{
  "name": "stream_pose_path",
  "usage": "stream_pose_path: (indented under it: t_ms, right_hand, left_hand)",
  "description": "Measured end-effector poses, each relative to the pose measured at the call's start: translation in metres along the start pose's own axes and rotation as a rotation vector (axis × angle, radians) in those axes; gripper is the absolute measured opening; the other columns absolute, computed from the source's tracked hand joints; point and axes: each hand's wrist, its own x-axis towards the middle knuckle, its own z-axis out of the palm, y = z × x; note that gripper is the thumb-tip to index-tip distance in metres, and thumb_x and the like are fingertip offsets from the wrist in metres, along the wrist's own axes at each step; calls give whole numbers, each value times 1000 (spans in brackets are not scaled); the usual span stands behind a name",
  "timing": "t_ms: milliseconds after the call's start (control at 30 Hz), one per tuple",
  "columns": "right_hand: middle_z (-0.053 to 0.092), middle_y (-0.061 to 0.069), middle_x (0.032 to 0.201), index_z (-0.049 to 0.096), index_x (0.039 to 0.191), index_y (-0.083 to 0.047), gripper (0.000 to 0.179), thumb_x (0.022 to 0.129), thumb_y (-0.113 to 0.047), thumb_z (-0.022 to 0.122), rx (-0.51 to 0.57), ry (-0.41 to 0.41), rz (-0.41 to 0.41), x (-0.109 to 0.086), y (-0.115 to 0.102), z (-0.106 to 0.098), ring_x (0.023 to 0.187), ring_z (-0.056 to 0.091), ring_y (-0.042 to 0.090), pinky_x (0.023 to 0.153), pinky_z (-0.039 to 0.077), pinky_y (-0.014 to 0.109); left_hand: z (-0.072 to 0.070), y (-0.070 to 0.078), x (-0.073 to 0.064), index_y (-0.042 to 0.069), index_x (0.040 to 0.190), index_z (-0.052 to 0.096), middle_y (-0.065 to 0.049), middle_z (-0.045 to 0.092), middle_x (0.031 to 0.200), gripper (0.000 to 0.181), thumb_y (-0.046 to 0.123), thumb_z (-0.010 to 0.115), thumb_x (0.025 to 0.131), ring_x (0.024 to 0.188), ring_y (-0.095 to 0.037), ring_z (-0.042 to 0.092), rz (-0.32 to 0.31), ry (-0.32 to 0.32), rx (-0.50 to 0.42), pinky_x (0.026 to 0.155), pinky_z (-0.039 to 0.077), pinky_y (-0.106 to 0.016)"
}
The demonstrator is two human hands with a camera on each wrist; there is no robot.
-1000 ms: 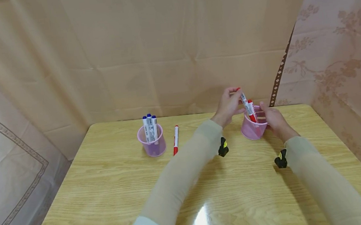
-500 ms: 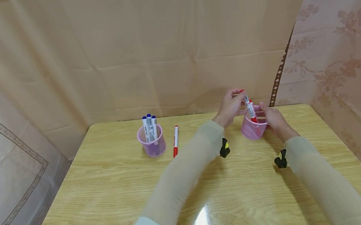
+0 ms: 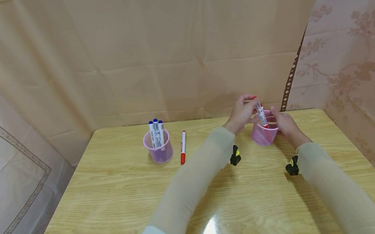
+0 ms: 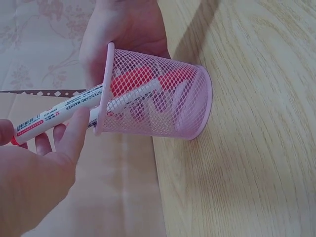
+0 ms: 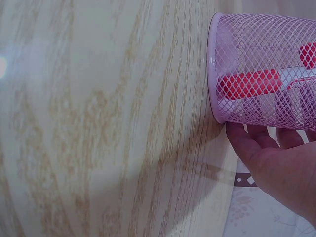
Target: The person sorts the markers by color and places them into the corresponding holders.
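Note:
My left hand (image 3: 240, 114) pinches a white whiteboard marker (image 4: 57, 114) near its upper red end. The marker slants down into a pink mesh pen cup (image 3: 264, 136), its red cap inside the rim in the left wrist view. A second red-and-white marker (image 5: 254, 84) stands in the same cup, seen through the mesh. From the right side my right hand (image 3: 287, 125) grips the cup, thumb at the rim and fingers (image 5: 242, 143) along the wall. The cup sits upright on the wooden table (image 3: 114, 201).
Another pink mesh cup (image 3: 161, 156) stands to the left with blue-capped markers (image 3: 157, 133) in it. Between that cup and my left sleeve lies a loose red-and-white marker (image 3: 183, 148). A beige cloth (image 3: 146, 52) hangs behind the table's back edge.
My left hand has moved slightly right and down, lowering the marker deeper into the right cup and tilting it more upright. The right hand stays on the cup.

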Motion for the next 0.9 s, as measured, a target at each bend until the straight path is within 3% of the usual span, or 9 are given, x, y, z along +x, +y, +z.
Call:
stream_pose_path:
  t_ms: [233, 433, 700, 900]
  right_hand:
    - [29, 29, 158, 23, 158, 3, 84, 105, -62, 16, 5, -6, 12, 0, 0, 0, 128, 45, 30, 97, 47, 32]
    - [29, 29, 158, 23, 158, 3, 83, 105, -61, 15, 11, -13, 7, 2, 1, -2, 125, 47, 27, 100, 46, 34]
    - [29, 30, 158, 24, 158, 4, 86, 104, -64, 15, -15, -12, -3, 0, 1, -2, 129, 46, 31, 103, 46, 38]
    - [30, 29, 157, 24, 157, 4, 87, 103, -65, 16, -15, -14, -3, 0, 1, -2, 132, 43, 34, 103, 46, 39]
  left_hand:
    - [1, 1, 0, 13, 111, 61, -4, 62, 93, 14, 20, 66, 99, 83, -17, 60, 0, -6, 52, 86, 59, -48]
    - [0, -2, 0, 8, 112, 62, -2, 62, 91, 17, 20, 67, 99, 85, -23, 65, 28, -36, 119, 76, 61, -36]
    - [2, -6, 0, 6, 110, 63, -5, 62, 90, 16, 18, 66, 100, 86, -25, 65, 42, -40, 147, 89, 57, -50]
    - [4, -7, -2, 6, 110, 62, -4, 62, 91, 13, 13, 65, 100, 88, -22, 65, 50, -38, 180, 87, 59, -44]
